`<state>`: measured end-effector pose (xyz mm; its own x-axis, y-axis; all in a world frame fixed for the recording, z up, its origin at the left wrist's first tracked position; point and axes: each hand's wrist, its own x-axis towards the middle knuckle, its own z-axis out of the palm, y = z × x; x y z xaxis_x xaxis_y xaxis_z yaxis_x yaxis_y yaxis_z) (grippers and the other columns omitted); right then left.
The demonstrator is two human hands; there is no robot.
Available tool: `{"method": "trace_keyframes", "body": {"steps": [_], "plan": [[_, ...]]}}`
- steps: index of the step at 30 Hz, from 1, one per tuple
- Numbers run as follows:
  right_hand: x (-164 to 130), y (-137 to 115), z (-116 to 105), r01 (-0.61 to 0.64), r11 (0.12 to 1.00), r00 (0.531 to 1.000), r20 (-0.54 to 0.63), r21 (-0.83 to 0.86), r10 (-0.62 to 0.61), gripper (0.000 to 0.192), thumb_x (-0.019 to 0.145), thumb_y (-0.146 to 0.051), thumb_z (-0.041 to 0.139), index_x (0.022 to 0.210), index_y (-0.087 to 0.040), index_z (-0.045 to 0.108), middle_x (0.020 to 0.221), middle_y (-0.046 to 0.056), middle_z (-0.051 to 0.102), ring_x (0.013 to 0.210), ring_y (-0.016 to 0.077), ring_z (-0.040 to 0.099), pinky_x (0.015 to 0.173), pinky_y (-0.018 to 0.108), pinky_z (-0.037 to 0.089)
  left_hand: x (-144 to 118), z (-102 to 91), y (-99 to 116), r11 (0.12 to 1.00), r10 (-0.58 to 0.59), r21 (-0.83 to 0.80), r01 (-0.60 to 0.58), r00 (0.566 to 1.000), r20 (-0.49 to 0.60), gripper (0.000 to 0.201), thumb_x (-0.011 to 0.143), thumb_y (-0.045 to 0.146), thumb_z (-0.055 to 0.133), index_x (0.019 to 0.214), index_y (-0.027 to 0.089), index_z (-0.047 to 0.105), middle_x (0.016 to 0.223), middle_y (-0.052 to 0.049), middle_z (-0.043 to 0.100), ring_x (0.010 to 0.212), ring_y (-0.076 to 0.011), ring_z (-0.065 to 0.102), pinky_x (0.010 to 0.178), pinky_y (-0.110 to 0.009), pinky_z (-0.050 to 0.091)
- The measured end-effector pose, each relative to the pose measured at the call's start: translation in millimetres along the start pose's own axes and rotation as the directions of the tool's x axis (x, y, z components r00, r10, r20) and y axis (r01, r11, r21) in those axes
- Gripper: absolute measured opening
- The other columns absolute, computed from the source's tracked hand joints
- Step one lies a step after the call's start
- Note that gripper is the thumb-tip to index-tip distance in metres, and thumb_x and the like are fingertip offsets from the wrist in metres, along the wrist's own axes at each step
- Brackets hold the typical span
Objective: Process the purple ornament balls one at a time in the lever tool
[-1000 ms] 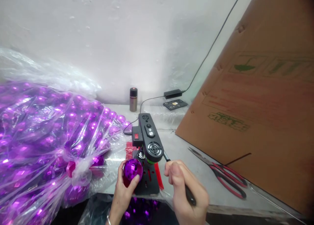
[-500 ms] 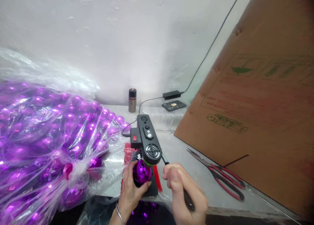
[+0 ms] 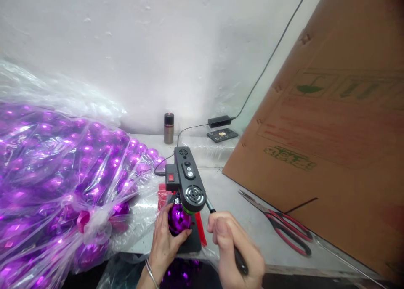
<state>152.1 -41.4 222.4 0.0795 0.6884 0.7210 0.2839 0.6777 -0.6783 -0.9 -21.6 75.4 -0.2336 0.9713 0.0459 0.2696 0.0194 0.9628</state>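
My left hand (image 3: 166,234) is closed around a shiny purple ball ornament (image 3: 179,218), fingers on its left side and thumb at its lower right. The ball sits under the front end of a small black bench machine (image 3: 190,179) with round vents and a red switch. In my right hand (image 3: 235,247) is the black-gripped lever handle (image 3: 241,261) on the machine's right side, its metal rod rising toward the machine head. The ball's top is partly hidden by the machine head.
Clear plastic bags of purple balls (image 3: 63,175) fill the left side. Scissors (image 3: 280,226) with red and black handles lie at right, before a leaning cardboard box (image 3: 309,133). A spray can (image 3: 168,129), a phone (image 3: 222,135) and a black power adapter (image 3: 220,121) are at the back.
My left hand has shifted the ball slightly left under the machine head. My right hand stays on the lever handle. The whole view has slid a little.
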Motion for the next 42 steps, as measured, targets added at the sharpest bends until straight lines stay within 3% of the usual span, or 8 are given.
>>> {"method": "trace_keyframes", "body": {"steps": [6, 11, 16, 21, 24, 28, 36, 42], "plan": [[0.9, 1.5, -2.1, 0.024, 1.0, 1.0, 0.018, -0.017, -0.024, 0.03, 0.11, -0.003, 0.045, 0.089, -0.023, 0.054, 0.077, -0.001, 0.057, 0.066, 0.0105, 0.056, 0.06, 0.023, 0.045, 6.2, -17.9, 3.2, 0.957, -0.171, -0.229, 0.18, 0.984, 0.058, 0.086, 0.076, 0.056, 0.089, 0.149, 0.022, 0.061, 0.155, -0.016, 0.071, 0.15, -0.0421, 0.061, 0.132, -0.06, 0.041], [0.1, 0.4, -0.7, 0.013, 1.0, 1.0, 0.004, -0.019, -0.013, 0.031, 0.109, -0.002, 0.045, 0.088, -0.023, 0.053, 0.076, -0.001, 0.057, 0.066, 0.01, 0.057, 0.059, 0.023, 0.045, 6.8, -35.6, 8.3, 0.913, -0.165, -0.34, 0.226, 0.966, 0.201, 0.086, 0.082, 0.065, 0.085, 0.152, 0.021, 0.061, 0.167, -0.017, 0.061, 0.159, -0.0412, 0.052, 0.137, -0.059, 0.034], [-0.8, 0.8, -2.1, 0.011, 1.0, 1.0, 0.016, -0.007, -0.011, 0.03, 0.109, -0.002, 0.045, 0.089, -0.022, 0.055, 0.076, -0.001, 0.058, 0.065, 0.011, 0.057, 0.058, 0.024, 0.045, 6.5, -30.2, 1.4, 0.948, -0.114, -0.274, 0.162, 0.976, 0.185, 0.086, 0.083, 0.059, 0.086, 0.156, 0.022, 0.06, 0.168, -0.018, 0.06, 0.162, -0.0423, 0.048, 0.139, -0.064, 0.028], [-2.5, 1.6, -0.7, 0.006, 1.0, 1.0, 0.017, 0.008, -0.006, 0.029, 0.11, -0.004, 0.045, 0.09, -0.023, 0.056, 0.077, -0.001, 0.059, 0.063, 0.0106, 0.055, 0.057, 0.024, 0.043, 4.4, -23.8, -3.5, 0.996, -0.043, -0.072, 0.051, 0.993, 0.107, 0.087, 0.08, 0.048, 0.085, 0.159, 0.026, 0.057, 0.169, -0.017, 0.057, 0.163, -0.0424, 0.045, 0.138, -0.066, 0.027], [-4.8, -1.0, 5.2, -0.049, 0.998, 0.997, -0.059, 0.031, 0.051, 0.031, 0.111, -0.007, 0.045, 0.087, -0.022, 0.056, 0.076, 0.0, 0.059, 0.063, 0.0116, 0.053, 0.057, 0.027, 0.039, 2.8, -21.2, -2.6, 1.0, 0.006, 0.007, -0.007, 0.996, 0.086, 0.084, 0.076, 0.044, 0.087, 0.154, 0.027, 0.061, 0.165, -0.018, 0.061, 0.16, -0.0443, 0.049, 0.136, -0.067, 0.03], [-6.8, -5.9, 12.6, -0.086, 0.994, 0.988, -0.12, 0.071, 0.094, 0.033, 0.112, -0.008, 0.046, 0.084, -0.022, 0.056, 0.076, 0.0, 0.057, 0.065, 0.0124, 0.053, 0.059, 0.029, 0.039, -2.0, -14.9, -3.9, 1.0, 0.003, 0.029, -0.007, 0.993, 0.12, 0.08, 0.077, 0.045, 0.087, 0.15, 0.025, 0.063, 0.161, -0.02, 0.063, 0.158, -0.0466, 0.05, 0.133, -0.069, 0.034], [-6.4, -10.9, 16.1, -0.115, 0.989, 0.983, -0.135, 0.094, 0.127, 0.034, 0.114, -0.009, 0.044, 0.086, -0.022, 0.055, 0.078, -0.001, 0.052, 0.066, 0.0116, 0.047, 0.062, 0.03, 0.037, -2.4, -6.2, -2.6, 0.997, 0.014, 0.071, -0.017, 0.999, 0.04, 0.076, 0.077, 0.047, 0.085, 0.146, 0.023, 0.063, 0.154, -0.021, 0.067, 0.148, -0.0486, 0.058, 0.127, -0.071, 0.042], [-6.9, -11.8, 17.7, -0.124, 0.986, 0.981, -0.139, 0.112, 0.139, 0.034, 0.114, -0.008, 0.043, 0.086, -0.023, 0.055, 0.08, -0.002, 0.051, 0.069, 0.0118, 0.05, 0.064, 0.029, 0.038, -3.0, 4.7, -5.8, 0.981, 0.111, 0.16, -0.113, 0.994, 0.022, 0.073, 0.073, 0.042, 0.086, 0.141, 0.023, 0.068, 0.149, -0.022, 0.067, 0.147, -0.0505, 0.057, 0.125, -0.074, 0.042]]}}
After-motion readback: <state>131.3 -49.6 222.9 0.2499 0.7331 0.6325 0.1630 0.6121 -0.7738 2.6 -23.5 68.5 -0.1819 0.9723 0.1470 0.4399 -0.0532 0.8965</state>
